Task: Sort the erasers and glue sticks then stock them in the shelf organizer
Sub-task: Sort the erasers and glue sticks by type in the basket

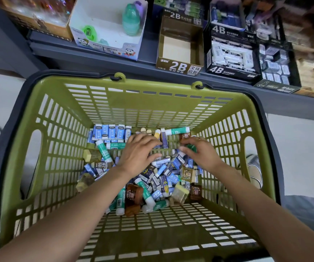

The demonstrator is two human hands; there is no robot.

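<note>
Reaching into the green basket, the right hand curls its fingers round a small green item, pinching it above the heap. The left hand lies flat, fingers relaxed, on the mixed pile of erasers and glue sticks. Blue erasers stand in a row against the far wall. An empty 2B box sits on the shelf beyond.

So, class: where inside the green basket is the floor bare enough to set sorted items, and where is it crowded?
Bare: the basket floor nearest the person, below the pile, and the left strip beside the wall. Crowded: the middle heap under both hands, and the far-left row of blue erasers.
</note>
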